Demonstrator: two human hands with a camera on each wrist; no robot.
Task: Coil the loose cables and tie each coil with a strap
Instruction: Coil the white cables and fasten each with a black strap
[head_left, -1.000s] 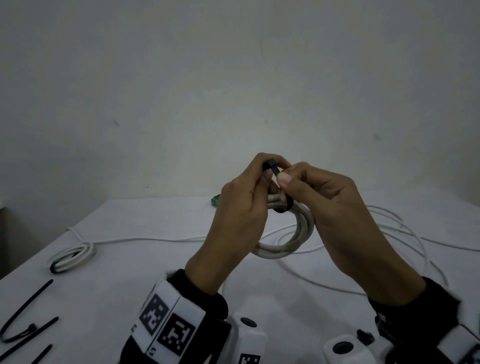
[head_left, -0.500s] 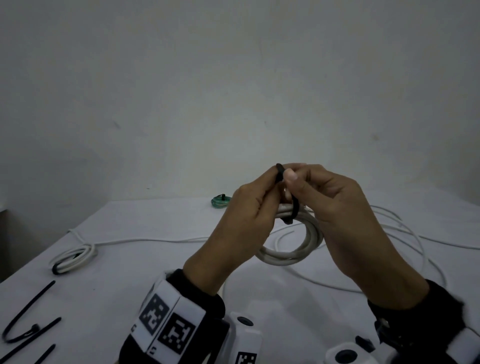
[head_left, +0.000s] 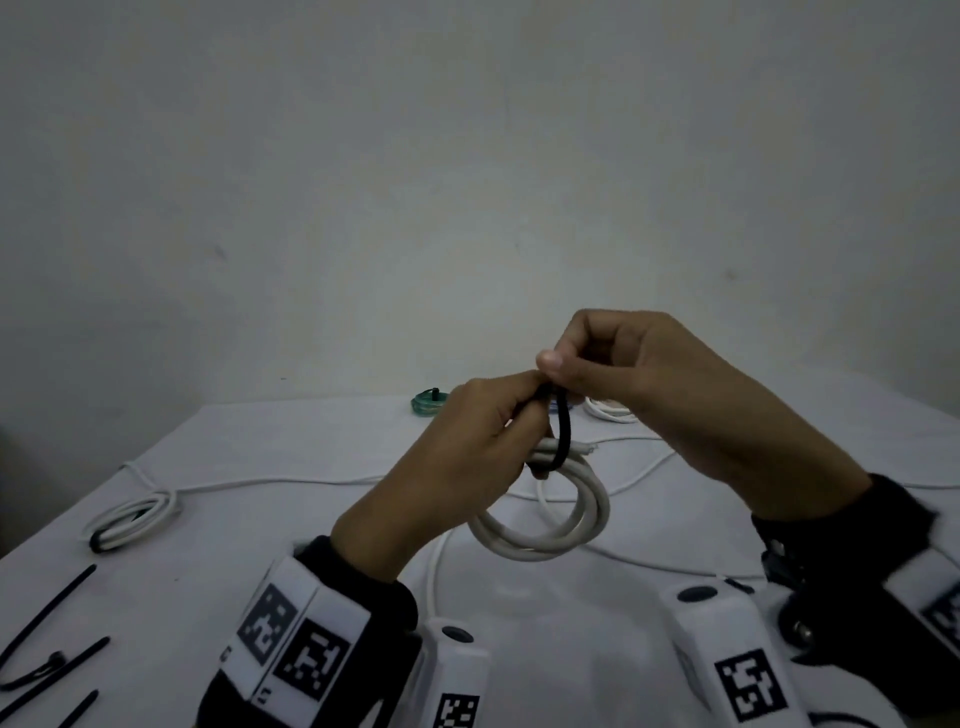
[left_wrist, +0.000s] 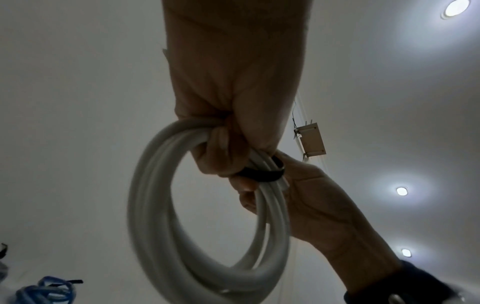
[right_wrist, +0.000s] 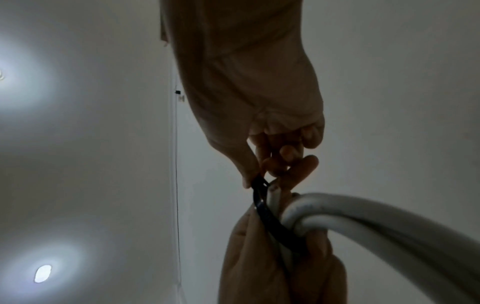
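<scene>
Head view: my left hand (head_left: 467, 447) gripped the top of the white cable coil (head_left: 545, 519), which hung above the table (head_left: 311, 519) in front of me. My right hand (head_left: 649, 395) pinched the free end of the black strap (head_left: 563, 436) between thumb and forefinger, its other fingers curled in. The strap looped around the bundled turns just beside my left fingers. Against the frame a second earlier, my right hand had risen and drawn away to the right — the strap now ran longer and straighter up from the coil, and the coil had swung lower under my left hand.

Left wrist view: the strap (left_wrist: 259, 173) crossed the turns of the coil (left_wrist: 182, 226) where both hands met. On the table lay a tied white coil (head_left: 132, 522) at left, spare black straps (head_left: 47, 654) at the near left edge, a green coil (head_left: 428, 402) at the far side — and loose white cable (head_left: 649, 467) trailing behind my hands.
</scene>
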